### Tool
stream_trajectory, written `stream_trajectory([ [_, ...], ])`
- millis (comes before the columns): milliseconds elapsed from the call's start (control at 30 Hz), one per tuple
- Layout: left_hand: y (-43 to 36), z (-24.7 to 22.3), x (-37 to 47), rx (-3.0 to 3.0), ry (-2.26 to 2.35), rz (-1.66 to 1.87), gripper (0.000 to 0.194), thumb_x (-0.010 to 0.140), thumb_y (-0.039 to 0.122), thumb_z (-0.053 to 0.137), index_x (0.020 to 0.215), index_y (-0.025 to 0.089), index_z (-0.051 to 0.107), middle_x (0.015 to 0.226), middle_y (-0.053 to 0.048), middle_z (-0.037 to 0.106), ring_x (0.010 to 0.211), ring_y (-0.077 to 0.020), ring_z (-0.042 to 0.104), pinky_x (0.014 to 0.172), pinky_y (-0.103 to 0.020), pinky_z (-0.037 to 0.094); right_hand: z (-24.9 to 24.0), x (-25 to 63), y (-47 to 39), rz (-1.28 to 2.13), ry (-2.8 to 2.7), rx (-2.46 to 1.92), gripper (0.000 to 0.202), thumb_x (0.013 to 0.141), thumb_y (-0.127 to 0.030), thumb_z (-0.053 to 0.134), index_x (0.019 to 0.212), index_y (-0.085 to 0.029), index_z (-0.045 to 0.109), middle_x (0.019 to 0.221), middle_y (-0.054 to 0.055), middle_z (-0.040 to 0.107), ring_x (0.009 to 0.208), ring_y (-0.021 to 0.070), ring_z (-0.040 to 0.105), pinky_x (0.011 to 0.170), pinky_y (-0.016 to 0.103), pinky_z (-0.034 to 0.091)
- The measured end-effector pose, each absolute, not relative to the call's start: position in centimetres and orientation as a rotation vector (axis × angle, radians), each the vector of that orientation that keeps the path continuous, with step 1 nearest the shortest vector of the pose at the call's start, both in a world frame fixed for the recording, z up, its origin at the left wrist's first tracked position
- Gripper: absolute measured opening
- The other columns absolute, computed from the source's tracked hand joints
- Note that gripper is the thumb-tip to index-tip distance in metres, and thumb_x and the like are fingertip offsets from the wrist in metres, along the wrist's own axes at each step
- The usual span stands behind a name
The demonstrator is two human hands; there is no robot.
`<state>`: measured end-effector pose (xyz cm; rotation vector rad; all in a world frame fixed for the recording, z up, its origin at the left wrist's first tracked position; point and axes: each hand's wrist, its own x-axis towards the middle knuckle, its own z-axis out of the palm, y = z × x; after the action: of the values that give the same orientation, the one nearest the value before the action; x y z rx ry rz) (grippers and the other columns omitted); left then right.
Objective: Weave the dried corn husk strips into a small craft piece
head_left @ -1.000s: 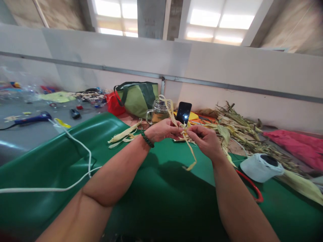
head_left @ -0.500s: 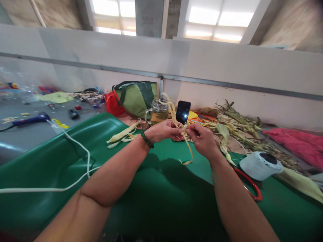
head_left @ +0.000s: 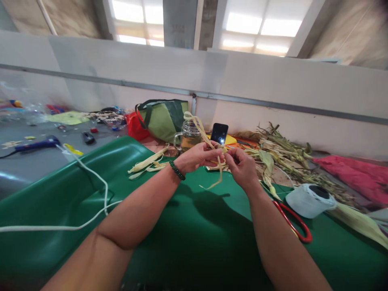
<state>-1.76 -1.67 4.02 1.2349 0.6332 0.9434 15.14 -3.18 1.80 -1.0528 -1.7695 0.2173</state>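
Pale strips of corn husk are pinched between my two hands above the green mat. My left hand, with a dark green bead bracelet at its wrist, is closed on the husk. One looped strip rises over it and another end dangles below. My right hand is closed too, thumb and forefinger gripping the husk right beside the left fingertips. Just where the fingers meet, the detail is too small to make out. Behind the hands stand a phone and a glass mug with amber liquid.
Right of my forearm lie red-handled scissors and a white thread spool. Dried husks are heaped at the back right near a pink cloth. More husks lie left, with a white cable and a green bag.
The dangling husk end has swung to the left, and the upper loop has tipped left as well. Both hands keep their pinch, the right shifted slightly left.
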Motion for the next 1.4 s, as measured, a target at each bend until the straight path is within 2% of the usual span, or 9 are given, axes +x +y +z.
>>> stream_trajectory([
  [100,-1.6,3.6,-1.4,1.300,0.708,1.016,0.035,0.061,0.025,0.084,0.083,0.009,0.061,0.070,-0.002,0.066,0.064,-0.0091,0.063,0.067,-0.022,0.050,1.6,15.0,-3.1,0.190,-1.779,-1.048,0.018,0.082,-0.035,0.052,0.071,-0.021,0.055,0.059,0.000,0.057,0.051,0.0134,0.047,0.053,0.028,0.037],
  [400,-1.8,4.1,-2.1,1.360,0.784,1.019,0.019,0.062,0.017,0.080,0.064,0.007,0.064,0.061,-0.002,0.063,0.058,-0.0079,0.058,0.063,-0.021,0.049,1.8,15.8,-3.0,0.291,-1.792,-1.081,0.019,0.081,-0.037,0.054,0.071,-0.021,0.057,0.053,-0.001,0.056,0.047,0.0132,0.048,0.049,0.027,0.037],
  [533,-1.4,4.2,-2.3,1.271,0.762,0.993,0.020,0.063,0.014,0.078,0.072,0.008,0.061,0.061,-0.002,0.064,0.057,-0.0079,0.060,0.064,-0.022,0.050,2.0,15.9,-2.8,0.548,-1.773,-1.048,0.030,0.078,-0.048,0.059,0.067,-0.021,0.056,0.050,-0.001,0.056,0.043,0.0119,0.047,0.046,0.026,0.037],
  [700,-1.7,4.5,-2.6,1.329,0.592,0.942,0.035,0.066,0.016,0.075,0.093,0.015,0.053,0.066,0.003,0.063,0.057,-0.0086,0.062,0.057,-0.019,0.047,2.4,15.7,-2.8,0.882,-1.733,-0.988,0.044,0.073,-0.060,0.060,0.058,-0.019,0.053,0.049,0.000,0.057,0.044,0.0105,0.048,0.046,0.025,0.040],
  [933,-1.9,4.5,-3.0,1.487,0.533,0.804,0.030,0.071,0.028,0.074,0.091,0.014,0.056,0.061,0.002,0.062,0.052,-0.0090,0.062,0.056,-0.020,0.048,2.0,15.1,-3.2,1.278,-1.692,-1.051,0.039,0.071,-0.055,0.060,0.055,-0.020,0.052,0.044,0.000,0.053,0.039,0.0111,0.044,0.041,0.025,0.037],
  [1000,-1.7,4.3,-3.0,1.482,0.557,0.819,0.033,0.070,0.034,0.076,0.086,0.013,0.056,0.062,0.000,0.065,0.054,-0.0094,0.063,0.058,-0.021,0.050,1.9,15.0,-3.2,1.181,-1.727,-1.039,0.031,0.071,-0.049,0.060,0.062,-0.019,0.057,0.053,0.001,0.058,0.048,0.0133,0.051,0.048,0.027,0.043],
  [1133,-1.2,3.9,-2.7,1.493,0.678,0.908,0.033,0.069,0.032,0.078,0.082,0.011,0.057,0.062,-0.003,0.067,0.055,-0.0107,0.065,0.057,-0.020,0.050,1.9,15.1,-3.2,0.562,-1.698,-0.932,0.023,0.067,-0.040,0.068,0.079,-0.021,0.060,0.080,0.003,0.065,0.074,0.0171,0.058,0.071,0.032,0.048],
  [1267,-1.5,3.7,-1.9,1.544,0.724,0.874,0.029,0.070,0.029,0.076,0.079,0.009,0.058,0.061,-0.004,0.067,0.055,-0.0118,0.065,0.058,-0.021,0.051,1.7,15.2,-3.0,0.275,-1.714,-0.917,0.020,0.075,-0.041,0.065,0.070,-0.022,0.062,0.073,0.004,0.065,0.074,0.0196,0.059,0.076,0.036,0.046],
  [1400,-1.9,3.7,-1.4,1.504,0.776,0.884,0.029,0.076,0.034,0.072,0.077,0.012,0.052,0.062,-0.004,0.067,0.054,-0.0119,0.065,0.055,-0.021,0.049,1.6,15.2,-2.6,0.254,-1.727,-0.945,0.027,0.080,-0.045,0.060,0.065,-0.022,0.063,0.071,0.005,0.067,0.073,0.0205,0.061,0.076,0.037,0.047],
])
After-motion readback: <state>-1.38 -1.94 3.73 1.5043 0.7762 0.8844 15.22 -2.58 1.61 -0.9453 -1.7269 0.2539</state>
